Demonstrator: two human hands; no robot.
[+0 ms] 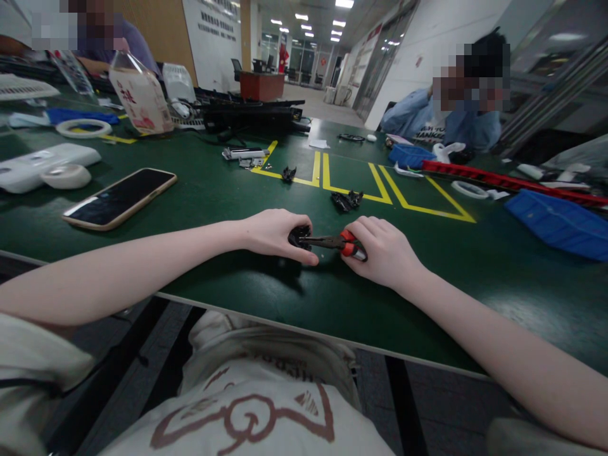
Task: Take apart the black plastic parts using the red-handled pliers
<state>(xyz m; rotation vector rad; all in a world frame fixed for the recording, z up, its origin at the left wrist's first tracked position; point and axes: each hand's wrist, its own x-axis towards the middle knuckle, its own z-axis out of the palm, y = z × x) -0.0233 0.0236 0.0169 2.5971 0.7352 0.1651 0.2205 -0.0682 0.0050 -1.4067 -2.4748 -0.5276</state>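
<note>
My left hand [275, 233] is closed around a small black part [298, 235] resting on the green table [228, 278]. My right hand [382, 250] grips the red handles of a pair of pliers [342, 242]. The dark jaws of the pliers reach left into the black part held under my left fingers. Both hands sit close together near the table's front edge. Most of the black part is hidden by my fingers.
A smartphone [118, 197] lies at the left, with white tape rolls [66, 176] behind it. Loose black parts [346, 200] lie among yellow floor-tape lines [351, 183]. A blue bin [560, 221] and a red rail [503, 180] stand at the right. Two other people sit at the far side.
</note>
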